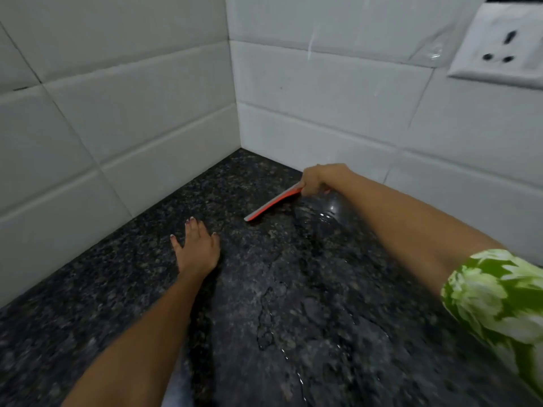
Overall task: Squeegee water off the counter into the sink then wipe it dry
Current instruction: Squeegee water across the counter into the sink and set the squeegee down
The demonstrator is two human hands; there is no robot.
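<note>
A dark speckled granite counter (pixel 123 283) fills the lower view and runs into a tiled corner. My right hand (pixel 318 178) grips a red squeegee (pixel 271 203) with a pale blade edge, its blade resting on the counter near the back wall. A film of water (pixel 329 218) glistens just right of the blade, and a wet streak (pixel 273 324) trails down the middle of the counter. My left hand (pixel 198 246) lies flat on the counter, fingers spread, left of the squeegee and apart from it. No sink is in view.
White tiled walls (pixel 123 113) meet in a corner behind the counter. A white wall socket (pixel 499 48) sits high on the right wall. A green patterned sleeve (pixel 496 301) covers my right upper arm.
</note>
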